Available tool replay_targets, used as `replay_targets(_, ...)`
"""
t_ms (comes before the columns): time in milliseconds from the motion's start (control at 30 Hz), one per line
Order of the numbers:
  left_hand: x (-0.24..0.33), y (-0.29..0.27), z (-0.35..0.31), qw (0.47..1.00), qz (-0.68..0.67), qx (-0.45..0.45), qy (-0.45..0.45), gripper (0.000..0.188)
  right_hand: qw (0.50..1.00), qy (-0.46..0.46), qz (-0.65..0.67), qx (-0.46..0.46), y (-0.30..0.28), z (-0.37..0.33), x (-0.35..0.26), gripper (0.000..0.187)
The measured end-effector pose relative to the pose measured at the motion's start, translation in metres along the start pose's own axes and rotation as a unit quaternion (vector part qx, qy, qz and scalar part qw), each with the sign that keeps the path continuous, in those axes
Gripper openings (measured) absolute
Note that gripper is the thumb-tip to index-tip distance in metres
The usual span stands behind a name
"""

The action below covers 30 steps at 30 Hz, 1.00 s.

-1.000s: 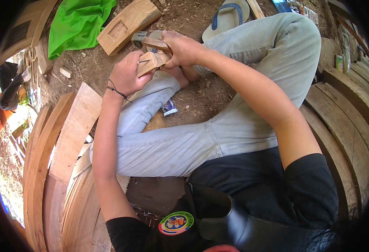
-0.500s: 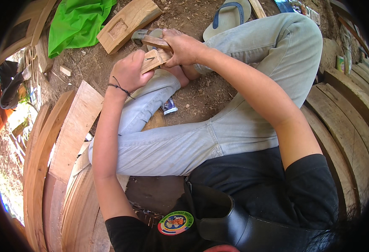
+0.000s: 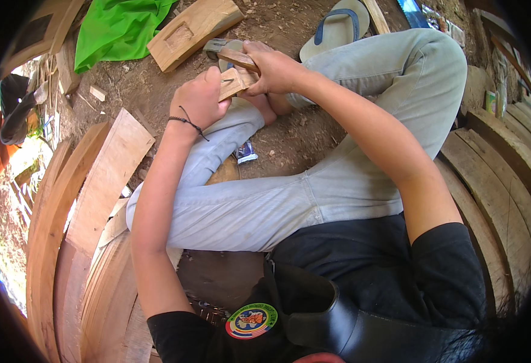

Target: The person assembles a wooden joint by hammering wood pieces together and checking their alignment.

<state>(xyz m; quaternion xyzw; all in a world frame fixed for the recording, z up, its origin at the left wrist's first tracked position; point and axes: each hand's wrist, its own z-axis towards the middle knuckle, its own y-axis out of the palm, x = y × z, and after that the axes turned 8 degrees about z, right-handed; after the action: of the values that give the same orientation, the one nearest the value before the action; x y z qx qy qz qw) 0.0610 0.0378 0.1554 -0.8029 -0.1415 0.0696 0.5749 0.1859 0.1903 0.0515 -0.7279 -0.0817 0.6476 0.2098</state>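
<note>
My left hand (image 3: 198, 100), a dark cord bracelet at its wrist, is closed around one end of a small light wooden block (image 3: 231, 85). A slot with a thin dark piece shows in the block's upper face. Against the block's other end lies my right hand (image 3: 276, 71), its fingers wrapped round a brown wooden handle (image 3: 239, 58) that crosses just above the block. A grey metal head (image 3: 216, 46) sits at the handle's far end; whether the two are joined I cannot tell. My right fingertips are partly hidden behind the wood.
Beyond my hands lie a thick wooden block (image 3: 194, 33) with a rectangular recess, a green cloth (image 3: 117, 30) and a sandal (image 3: 336, 29). Curved boards (image 3: 66, 206) stand at my left, and more planks (image 3: 489, 187) at my right. A small packet (image 3: 246, 152) rests on the dirt between my legs.
Both hands have shifted slightly to the right and away with the block and the handle, while the whole view has also moved a little. Both grips look the same.
</note>
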Motion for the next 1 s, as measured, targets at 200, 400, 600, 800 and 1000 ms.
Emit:
replay_targets(200,0.001,-0.001,0.002,0.999,-0.002,0.028,0.025,0.038,0.993,0.048,0.102,-0.043,-0.014,-0.005,0.000,0.076)
replay_targets(400,-0.001,-0.003,0.001,1.000,-0.021,-0.011,0.018,0.040,0.922,0.214,0.321,-0.005,-0.098,-0.046,-0.101,0.043)
replay_targets(600,0.002,-0.003,-0.004,0.999,-0.038,-0.009,-0.006,0.038,0.981,0.098,0.168,-0.016,-0.106,-0.087,-0.164,0.040)
replay_targets(800,-0.003,0.001,-0.006,0.997,-0.079,0.025,-0.003,0.032,0.995,0.089,-0.050,-0.020,-0.108,-0.081,-0.188,0.028)
replay_targets(1000,0.002,0.018,-0.004,0.995,-0.066,0.080,-0.008,0.026,0.996,-0.059,0.023,0.063,-0.098,-0.091,-0.203,0.055)
